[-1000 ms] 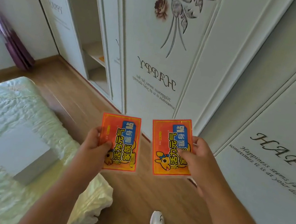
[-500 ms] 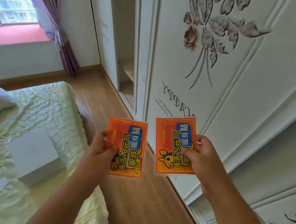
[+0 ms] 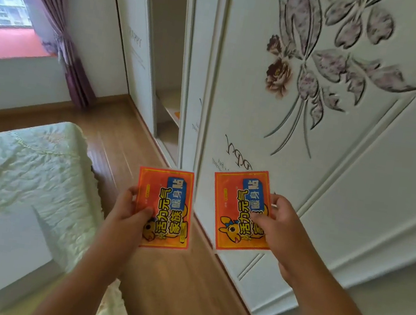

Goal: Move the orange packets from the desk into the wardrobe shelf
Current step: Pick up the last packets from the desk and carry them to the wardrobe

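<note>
Between the bed [image 3: 22, 183] and the wardrobe front, the person carries two orange packets above the wooden floor [image 3: 182, 288]; the left hand [image 3: 126, 210] pinches the left packet [image 3: 167, 208] at its near left edge, thumb on the printed face; the right hand [image 3: 279, 230] grips the right packet [image 3: 239, 210] along its right edge, thumb across the print; neither packet touches the other, and both are held face up, just apart. Step in hand, as judged: transport, with the desk out of view and placement not yet done. The target is the wardrobe shelf [image 3: 172, 106], visible through the open gap left of the flowered door [image 3: 304, 104], well ahead of the hands; something orange already lies on its front edge. The next move calls for an advance along the wardrobe to that gap, then a reach inside; the narrow gap suggests one hand entering at a time, each packet laid flat on the shelf.
</note>
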